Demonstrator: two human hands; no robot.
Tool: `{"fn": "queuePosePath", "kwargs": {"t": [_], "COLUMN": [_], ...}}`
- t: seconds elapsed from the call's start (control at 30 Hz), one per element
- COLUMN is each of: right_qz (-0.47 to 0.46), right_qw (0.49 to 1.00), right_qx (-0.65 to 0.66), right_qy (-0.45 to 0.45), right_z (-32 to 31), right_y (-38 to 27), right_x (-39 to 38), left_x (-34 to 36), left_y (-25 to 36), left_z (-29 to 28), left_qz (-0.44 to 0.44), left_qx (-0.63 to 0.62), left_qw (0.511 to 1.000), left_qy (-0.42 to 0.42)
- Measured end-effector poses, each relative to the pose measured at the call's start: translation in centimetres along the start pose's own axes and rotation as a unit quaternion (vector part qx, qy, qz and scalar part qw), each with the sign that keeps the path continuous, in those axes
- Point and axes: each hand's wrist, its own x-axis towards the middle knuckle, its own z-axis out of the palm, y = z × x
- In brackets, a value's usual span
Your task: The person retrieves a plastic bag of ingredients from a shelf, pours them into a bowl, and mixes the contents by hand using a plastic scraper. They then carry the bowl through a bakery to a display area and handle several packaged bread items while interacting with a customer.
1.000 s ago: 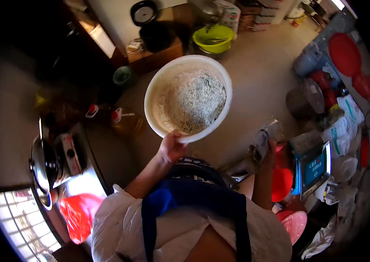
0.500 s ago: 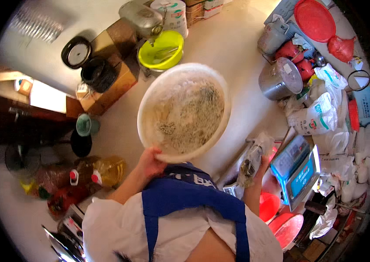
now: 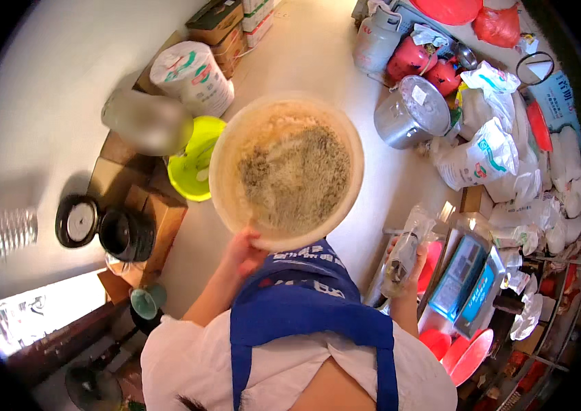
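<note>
My left hand is closed on the near rim of a large round whitish basin, held out in front of my blue apron. Inside the basin lies a pale, dry-looking mix speckled with dark bits; its kind I cannot make out. Off to the right, my right hand grips a clear plastic bag with something dark in its lower part. That bag is over the edge of a cluttered worktop, beside a blue boxy device with an upright panel.
A yellow-green bowl sits under a blurred grey machine at the left. Further right stand a lidded metal pot, a grey gas cylinder and white sacks. Red basins are at the lower right; a black pot is at the left.
The surroundings have swung counterclockwise in view as I turn to the right. The basin stays before me in my left hand, the bag in my right.
</note>
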Motion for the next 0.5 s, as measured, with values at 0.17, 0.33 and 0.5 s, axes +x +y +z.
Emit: {"fn": "queuePosePath", "kwargs": {"t": [0.17,0.33,0.5], "right_qz": [0.024,0.113,0.146], "right_qw": [0.999,0.992,0.983], "right_qx": [0.006,0.035,0.041], "right_qy": [0.033,-0.046,-0.101], "right_z": [3.0,12.2,22.1], "right_y": [-2.3,-6.9,-11.4], "right_x": [14.4,29.6,42.1], "left_x": [11.4,14.6,19.3], "left_y": [4.6,10.8,13.6], "left_z": [7.6,16.5,20.8], "left_qz": [0.041,0.066,0.059], "left_qx": [0.189,0.195,0.131], "left_qw": [0.981,0.976,0.981], "left_qy": [0.013,0.071,0.130]}}
